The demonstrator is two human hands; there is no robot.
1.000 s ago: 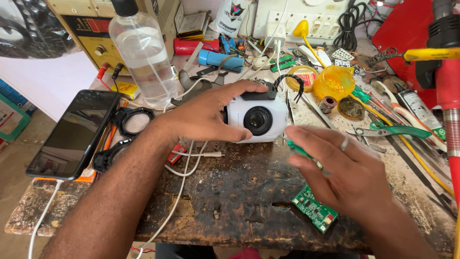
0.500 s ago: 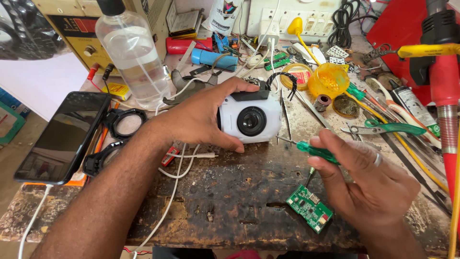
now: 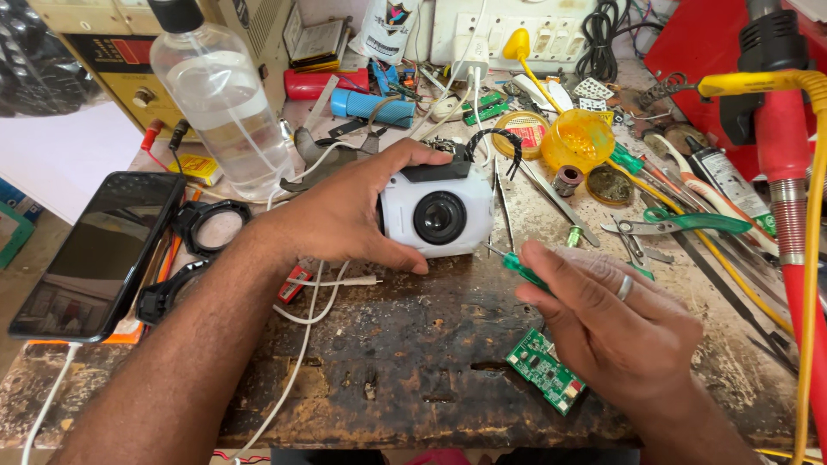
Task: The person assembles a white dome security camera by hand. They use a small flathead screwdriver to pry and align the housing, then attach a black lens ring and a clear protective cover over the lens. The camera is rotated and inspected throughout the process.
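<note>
Steadying camera, left hand clamped round it; right hand pinching screwdriver. I judge next: seat tip in screw.

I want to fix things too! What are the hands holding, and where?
Left hand grips the white camera around its side; right hand holds a green screwdriver by its handle.

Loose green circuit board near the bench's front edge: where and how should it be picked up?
Pinch the circuit board by its two long edges, coming from above. It lies flat, component side up, slanted on the bench, so the edges are the only bare grip. The right hand, holding a screwdriver, hovers just above it; the left hand grips the white camera.
</note>
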